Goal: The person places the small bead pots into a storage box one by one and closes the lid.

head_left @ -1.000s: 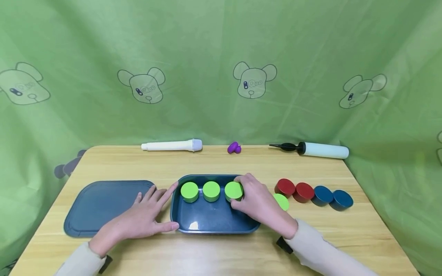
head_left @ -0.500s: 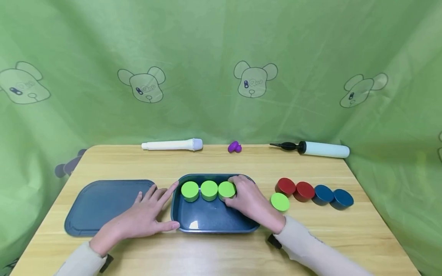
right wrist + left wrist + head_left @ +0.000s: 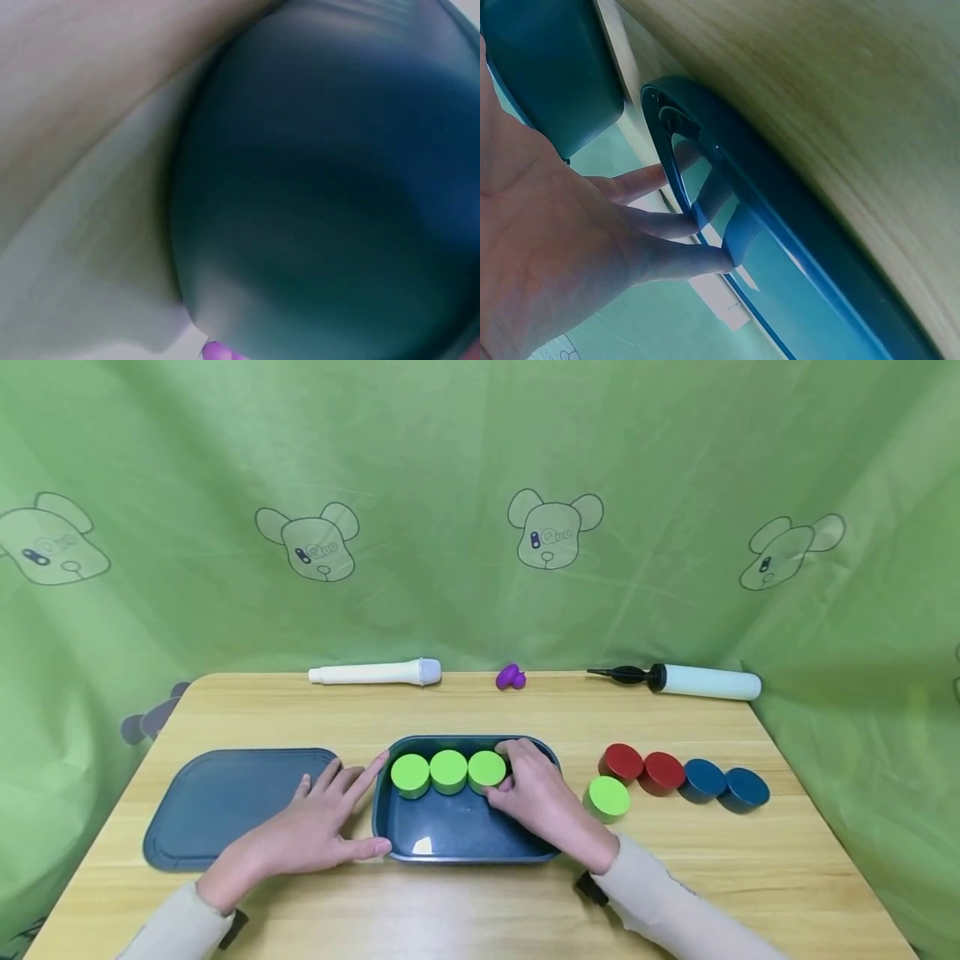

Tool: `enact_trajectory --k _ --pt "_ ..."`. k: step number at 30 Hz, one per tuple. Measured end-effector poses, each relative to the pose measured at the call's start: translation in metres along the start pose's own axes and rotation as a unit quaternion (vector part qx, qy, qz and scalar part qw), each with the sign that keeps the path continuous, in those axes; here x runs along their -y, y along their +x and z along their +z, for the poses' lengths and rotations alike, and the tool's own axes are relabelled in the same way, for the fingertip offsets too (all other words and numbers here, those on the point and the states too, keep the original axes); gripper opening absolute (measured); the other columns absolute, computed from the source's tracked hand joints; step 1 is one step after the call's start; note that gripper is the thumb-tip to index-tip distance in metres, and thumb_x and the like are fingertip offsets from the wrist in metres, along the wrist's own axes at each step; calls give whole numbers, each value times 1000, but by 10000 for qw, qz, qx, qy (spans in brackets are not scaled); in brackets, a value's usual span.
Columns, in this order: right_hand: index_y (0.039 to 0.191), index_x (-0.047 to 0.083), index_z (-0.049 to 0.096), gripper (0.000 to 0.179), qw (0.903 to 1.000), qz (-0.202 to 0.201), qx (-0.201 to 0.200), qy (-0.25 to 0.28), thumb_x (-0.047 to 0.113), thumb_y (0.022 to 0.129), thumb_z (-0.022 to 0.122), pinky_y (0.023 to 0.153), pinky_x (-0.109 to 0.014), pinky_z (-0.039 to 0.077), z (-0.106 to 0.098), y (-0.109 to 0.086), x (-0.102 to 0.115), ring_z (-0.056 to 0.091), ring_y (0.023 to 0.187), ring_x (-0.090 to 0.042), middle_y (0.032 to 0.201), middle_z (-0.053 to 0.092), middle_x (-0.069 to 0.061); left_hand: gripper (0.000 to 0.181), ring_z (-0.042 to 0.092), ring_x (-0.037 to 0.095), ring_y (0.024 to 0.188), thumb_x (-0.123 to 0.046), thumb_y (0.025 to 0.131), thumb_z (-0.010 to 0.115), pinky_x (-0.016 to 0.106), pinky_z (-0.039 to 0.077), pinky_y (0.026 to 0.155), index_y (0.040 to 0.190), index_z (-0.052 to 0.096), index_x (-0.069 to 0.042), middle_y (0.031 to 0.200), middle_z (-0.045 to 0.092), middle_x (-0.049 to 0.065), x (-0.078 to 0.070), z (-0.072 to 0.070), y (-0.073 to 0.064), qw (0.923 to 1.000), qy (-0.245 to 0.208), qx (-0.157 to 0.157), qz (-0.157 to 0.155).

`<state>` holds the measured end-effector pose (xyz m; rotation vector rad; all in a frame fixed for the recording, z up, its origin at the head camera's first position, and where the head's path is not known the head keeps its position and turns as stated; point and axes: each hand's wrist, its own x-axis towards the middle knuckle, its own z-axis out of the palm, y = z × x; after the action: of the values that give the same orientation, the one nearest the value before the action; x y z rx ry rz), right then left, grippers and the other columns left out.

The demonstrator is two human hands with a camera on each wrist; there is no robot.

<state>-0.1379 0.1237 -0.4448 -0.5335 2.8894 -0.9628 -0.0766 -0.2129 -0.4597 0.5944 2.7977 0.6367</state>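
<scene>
Three green round blocks stand in a row along the back of a dark blue tray point(image 3: 450, 839): the left one point(image 3: 410, 772), the middle one point(image 3: 448, 772) and the right one point(image 3: 486, 772). My right hand point(image 3: 536, 785) has thumb and fingertips about the right block's near and far sides. My left hand point(image 3: 311, 827) is spread, its thumb and index finger at the tray's left corners. Its other fingers rest on the right edge of a flat dark blue lid point(image 3: 225, 802), also seen in the left wrist view. A dark blue surface point(image 3: 322, 187) fills most of the right wrist view.
A fourth green block point(image 3: 607, 798) stands right of the tray, before two red blocks point(image 3: 641, 768) and two blue blocks point(image 3: 722, 787). Along the back lie a white microphone point(image 3: 375, 672), a small purple object point(image 3: 510, 677) and a hand pump point(image 3: 690, 681).
My right hand has moved left with the right green block, which now stands close against the middle one. The middle block has shifted slightly left too. My left hand has stayed in place.
</scene>
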Motion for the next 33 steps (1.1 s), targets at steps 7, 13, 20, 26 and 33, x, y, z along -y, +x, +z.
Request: enact_trajectory --k 7,13,20,26,33 --pt "133 -3 69 52 9981 -96 -275 538 9 88 92 74 -27 59 -13 -15 -4 67 80 -8 116 66 -10 110 22 65 154 -76 96 67 90 14 112 177 3 -38 165 43 23 -2 -1 2 9999 99 -43 83" --pt "132 3 71 45 9927 -284 -564 1025 10 91 89 72 -27 58 -29 -32 -15 65 79 -12 106 67 -9 109 23 66 153 -74 97 68 91 14 111 178 5 -37 163 45 23 -5 -3 2 9999 88 -6 100" --pt "129 9 73 39 9837 -247 -1292 1223 7 94 87 62 -25 48 -50 -58 -45 57 71 -15 105 65 -8 109 23 66 153 -74 97 68 91 15 110 177 4 -37 163 45 22 -7 -3 1 9999 84 -3 108" --pt "133 7 70 47 9819 120 -1614 981 6 90 90 65 -23 46 -63 -85 -77 55 74 -16 105 62 -7 109 26 68 151 -75 97 67 92 18 108 178 7 -34 158 49 22 -9 1 -3 9998 124 -112 130" --pt "140 3 63 60 9841 890 -1214 945 17 90 93 65 -25 46 -68 -106 -103 55 80 -19 120 56 -16 108 25 67 152 -76 97 66 92 17 108 178 8 -34 159 49 19 -9 2 -2 9999 58 -103 120"
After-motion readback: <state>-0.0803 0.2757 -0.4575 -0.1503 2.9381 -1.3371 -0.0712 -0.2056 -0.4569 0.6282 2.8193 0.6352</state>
